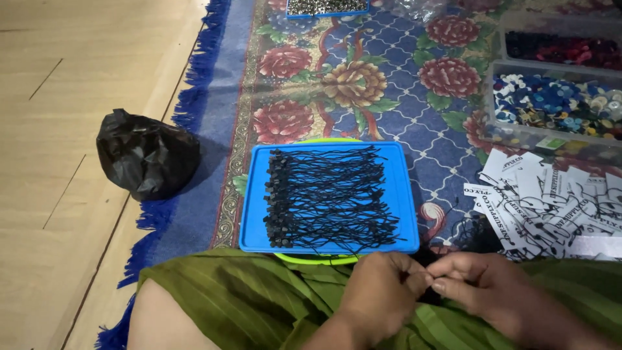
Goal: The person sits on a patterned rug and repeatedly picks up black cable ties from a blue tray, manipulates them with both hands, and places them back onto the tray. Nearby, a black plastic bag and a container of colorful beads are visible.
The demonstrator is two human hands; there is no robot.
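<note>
both hands are brought together low in the view, above a lap covered in green striped cloth (246, 298). the left hand (379, 288) is curled, its thumb and fingers pressed together on something small and dark; the right hand (479, 282) meets it, fingertips pinched against the same spot. what is pinched is mostly hidden between the fingers — only a bit of black shows, so its kind cannot be told for certain.

just beyond the hands a blue tray (256, 194) is set on a green round base, on a flowered carpet (363, 84). on the tray a row of black string loops (330, 198) is laid out, their small black ends lined up along the left side. to the right of the tray a heap of white printed paper tags (551, 201) is spread — near the right hand. farther back, clear plastic boxes (554, 97) of coloured buttons are seen. a crumpled black plastic bag (146, 155) sits at the carpet's left edge, on the wooden floor.
</note>
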